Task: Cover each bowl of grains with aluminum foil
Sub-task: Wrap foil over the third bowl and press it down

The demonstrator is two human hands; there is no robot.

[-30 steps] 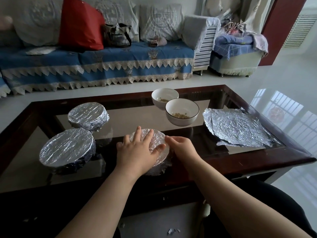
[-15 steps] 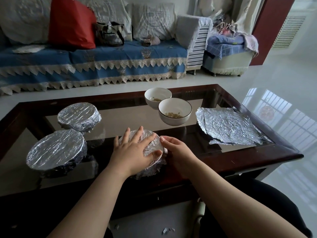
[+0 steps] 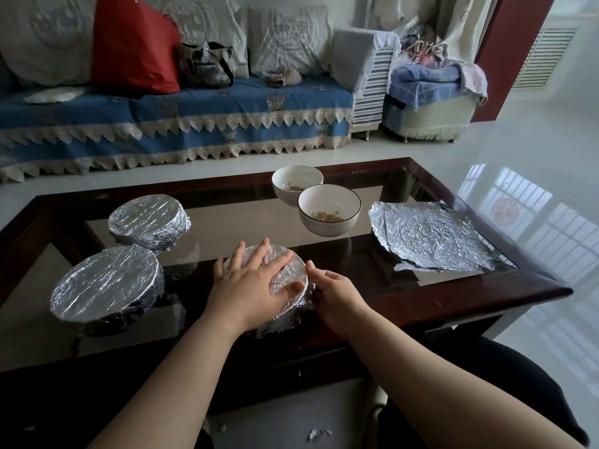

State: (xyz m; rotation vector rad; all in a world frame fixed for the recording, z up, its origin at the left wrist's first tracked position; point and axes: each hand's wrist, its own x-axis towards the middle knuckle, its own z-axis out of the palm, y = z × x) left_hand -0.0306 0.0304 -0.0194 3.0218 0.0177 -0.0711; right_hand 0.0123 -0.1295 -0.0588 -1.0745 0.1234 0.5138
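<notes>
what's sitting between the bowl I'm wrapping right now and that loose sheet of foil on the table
Nothing: in the head view only bare dark glass separates the bowl being wrapped from the loose foil sheet.

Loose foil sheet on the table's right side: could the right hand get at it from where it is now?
Probably yes. The foil sheet lies flat, with only bare table between it and the right hand, which is pressing the side of the foil-covered bowl.
</notes>
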